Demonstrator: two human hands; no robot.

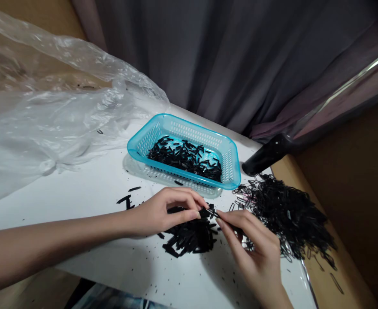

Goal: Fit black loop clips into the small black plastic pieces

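Observation:
Above the middle of the table, my left hand [171, 210] reaches in from the left with thumb and forefinger pinched together. It meets my right hand [253, 244], also closed in a pinch. Between the fingertips is a small, thin black piece [212, 212] with a pale glint; its exact kind is too small to tell. Directly below lies a heap of short black strips [192, 237]. Beside my right hand spreads a larger pile of thin black wire loops [288, 210], shaped like elongated clips. Something dark shows under my right fingers, partly hidden.
Behind my hands stands a blue perforated plastic basket [235, 171] holding many black strips. A black cylindrical handle [266, 154] lies at the back right. Crumpled clear plastic [63, 111] covers the left side. Black crumbs dot the white tabletop [89, 184]; a dark curtain [201, 56] hangs behind.

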